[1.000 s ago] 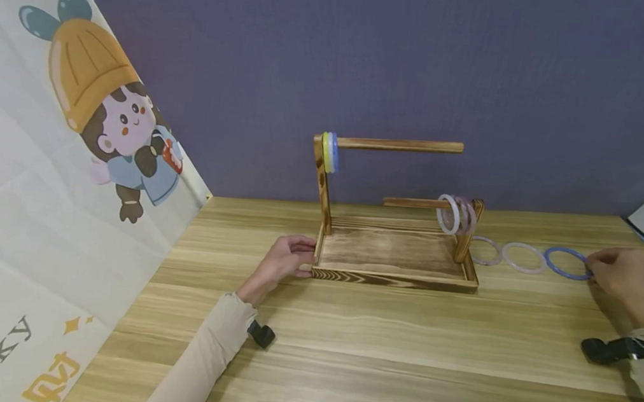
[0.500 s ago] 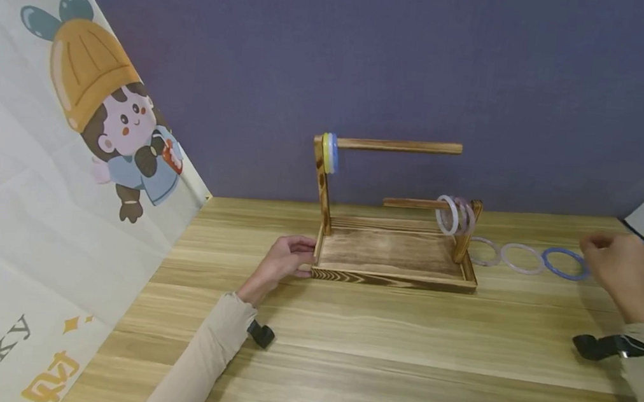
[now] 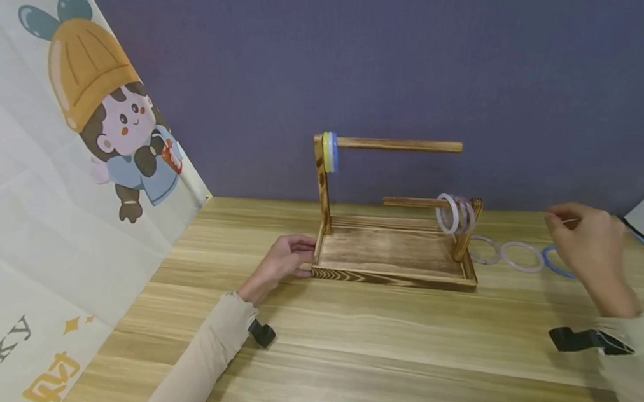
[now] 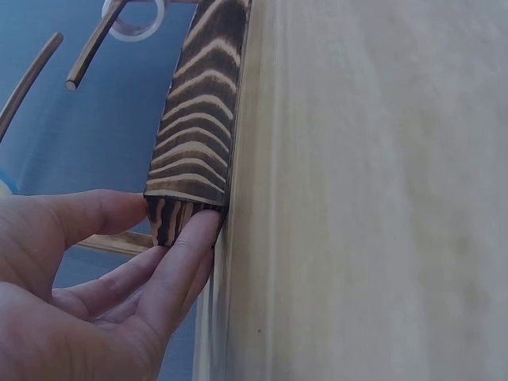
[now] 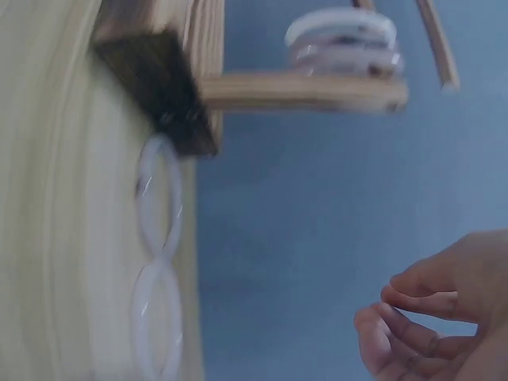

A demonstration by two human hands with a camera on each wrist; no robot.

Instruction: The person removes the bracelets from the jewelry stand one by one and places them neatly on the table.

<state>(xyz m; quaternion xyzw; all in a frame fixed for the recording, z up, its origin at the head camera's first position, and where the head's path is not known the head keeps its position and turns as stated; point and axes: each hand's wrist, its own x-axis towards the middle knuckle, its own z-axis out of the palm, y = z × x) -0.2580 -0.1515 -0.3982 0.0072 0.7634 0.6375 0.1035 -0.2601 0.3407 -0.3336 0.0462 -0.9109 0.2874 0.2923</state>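
Observation:
A wooden bangle stand (image 3: 390, 280) with a tray base and two horizontal bars stands on the table. My left hand (image 3: 282, 260) grips the left end of its base, thumb and fingers at the corner (image 4: 186, 190) in the left wrist view. Yellow and blue bangles (image 3: 330, 152) hang at the left of the upper bar. White and purplish bangles (image 3: 449, 214) hang on the lower bar. My right hand (image 3: 590, 250) is raised above the table, fingers loosely bent, with no bangle visible in it. Below it a blue bangle (image 3: 554, 267) is partly hidden.
Two pale bangles lie flat in a row right of the stand, the nearer-to-hand one pinkish (image 3: 523, 257). A dark blue partition (image 3: 262, 93) rises behind the table (image 3: 378, 346). A white printed sheet (image 3: 6, 199) borders the left side.
My right hand has left the blue bangle, which stays on the table, and has risen and moved left toward the stand. The left hand keeps its place.

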